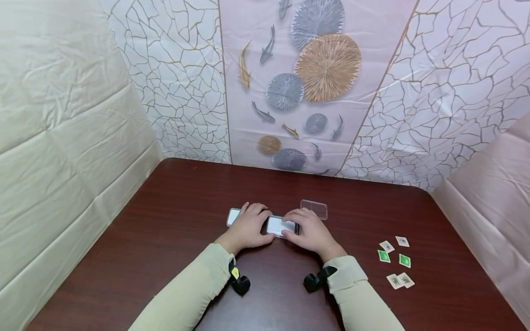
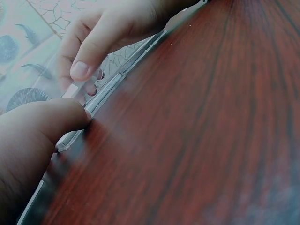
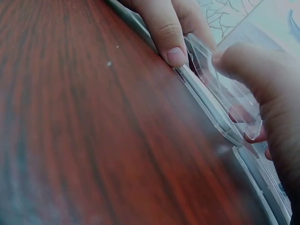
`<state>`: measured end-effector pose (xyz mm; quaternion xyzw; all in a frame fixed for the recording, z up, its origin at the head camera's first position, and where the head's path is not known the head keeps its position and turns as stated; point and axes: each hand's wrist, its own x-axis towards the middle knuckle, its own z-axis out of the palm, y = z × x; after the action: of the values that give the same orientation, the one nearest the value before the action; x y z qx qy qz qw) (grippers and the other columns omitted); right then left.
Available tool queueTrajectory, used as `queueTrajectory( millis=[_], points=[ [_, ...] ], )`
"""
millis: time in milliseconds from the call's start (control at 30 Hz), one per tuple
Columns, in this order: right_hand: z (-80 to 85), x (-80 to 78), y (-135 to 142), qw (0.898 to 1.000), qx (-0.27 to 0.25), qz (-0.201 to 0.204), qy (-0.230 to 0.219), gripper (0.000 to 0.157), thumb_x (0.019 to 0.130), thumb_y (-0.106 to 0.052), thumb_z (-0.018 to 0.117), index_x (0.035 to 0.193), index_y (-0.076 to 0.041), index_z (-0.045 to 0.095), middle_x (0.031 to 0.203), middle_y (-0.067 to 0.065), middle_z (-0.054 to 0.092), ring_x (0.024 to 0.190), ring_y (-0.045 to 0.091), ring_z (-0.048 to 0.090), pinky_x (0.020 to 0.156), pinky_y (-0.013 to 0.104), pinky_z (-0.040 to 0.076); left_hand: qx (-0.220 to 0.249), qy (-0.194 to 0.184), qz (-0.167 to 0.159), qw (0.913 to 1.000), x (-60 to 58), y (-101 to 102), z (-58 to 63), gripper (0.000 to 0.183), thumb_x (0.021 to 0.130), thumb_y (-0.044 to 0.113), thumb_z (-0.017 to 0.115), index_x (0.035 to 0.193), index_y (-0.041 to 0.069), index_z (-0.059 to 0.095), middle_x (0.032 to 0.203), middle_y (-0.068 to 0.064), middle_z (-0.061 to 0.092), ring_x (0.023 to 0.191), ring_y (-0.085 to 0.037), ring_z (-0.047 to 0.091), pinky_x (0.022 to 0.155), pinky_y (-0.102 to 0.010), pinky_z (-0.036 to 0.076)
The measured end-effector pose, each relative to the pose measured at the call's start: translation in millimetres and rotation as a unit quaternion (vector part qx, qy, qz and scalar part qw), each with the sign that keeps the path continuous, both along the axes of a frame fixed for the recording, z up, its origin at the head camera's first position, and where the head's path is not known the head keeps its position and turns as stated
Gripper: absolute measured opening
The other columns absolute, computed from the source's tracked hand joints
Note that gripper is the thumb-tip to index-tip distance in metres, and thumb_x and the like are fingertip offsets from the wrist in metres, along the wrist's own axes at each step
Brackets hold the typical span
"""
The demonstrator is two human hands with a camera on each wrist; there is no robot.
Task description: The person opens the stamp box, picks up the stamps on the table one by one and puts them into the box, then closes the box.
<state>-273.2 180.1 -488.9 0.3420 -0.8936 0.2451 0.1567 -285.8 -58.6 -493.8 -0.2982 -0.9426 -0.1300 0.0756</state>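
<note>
A flat clear plastic case (image 1: 275, 226) with a white inside lies on the table between both hands. My left hand (image 1: 247, 228) holds its left end, the thumb at the near edge and the fingers towards the far side. My right hand (image 1: 307, 231) pinches a thin clear plastic cover (image 3: 236, 101), which stands tilted above the case in the right wrist view. A second white-filled case (image 1: 233, 216) lies partly hidden under the left hand. Behind the right hand rests a flat clear plastic piece (image 1: 316, 209).
To the right lie several small stamp-like squares: green ones (image 1: 383, 256), pale ones (image 1: 387, 246) and a pale overlapping pair (image 1: 394, 281). The dark wooden table (image 1: 165, 220) ends at a patterned cloth backdrop (image 1: 285, 115), with pale cloth at both sides.
</note>
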Motion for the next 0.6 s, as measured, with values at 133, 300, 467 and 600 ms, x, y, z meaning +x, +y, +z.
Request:
queueTrajectory(
  millis=[133,300,467,600],
  points=[
    [-0.7,-0.3,1.6,1.0,-0.028,0.006,0.002,0.026,0.085,-0.033,0.077,0.107,-0.019,0.073,0.111,-0.004,0.068,0.105,0.019,0.059,0.096,0.048,0.045,0.001,-0.001,0.003,1.0,-0.3,-0.6,-1.6,0.065,0.085,0.058,0.065,0.135,0.017,0.061,0.14,-0.004,0.053,0.137,-0.022,0.043,0.118,-0.055,0.023],
    [1.8,0.5,4.3,0.998,-0.066,0.001,0.009,0.025,0.085,-0.027,0.076,0.108,-0.017,0.073,0.112,-0.003,0.068,0.108,0.021,0.06,0.098,0.049,0.043,0.009,0.006,0.001,0.9999,-0.7,-1.2,-2.8,0.063,0.084,0.057,0.066,0.133,0.019,0.063,0.139,-0.003,0.055,0.136,-0.022,0.044,0.117,-0.056,0.024],
    [4.0,-2.6,5.8,0.997,-0.066,-0.027,0.02,0.026,0.087,-0.029,0.075,0.109,-0.015,0.073,0.113,0.0,0.069,0.111,0.024,0.06,0.102,0.049,0.041,0.018,0.011,-0.002,0.9998,-0.9,-1.2,-1.2,0.059,0.084,0.055,0.067,0.131,0.02,0.064,0.138,-0.003,0.055,0.134,-0.022,0.045,0.117,-0.058,0.024],
    [2.3,-5.5,5.3,0.997,-0.056,-0.049,0.022,0.028,0.088,-0.031,0.075,0.111,-0.015,0.072,0.115,0.003,0.069,0.116,0.028,0.059,0.105,0.053,0.039,0.016,0.009,-0.002,0.9998,-0.1,-2.1,-0.5,0.058,0.084,0.055,0.067,0.131,0.021,0.064,0.138,-0.004,0.055,0.134,-0.022,0.046,0.116,-0.058,0.025]
  ],
)
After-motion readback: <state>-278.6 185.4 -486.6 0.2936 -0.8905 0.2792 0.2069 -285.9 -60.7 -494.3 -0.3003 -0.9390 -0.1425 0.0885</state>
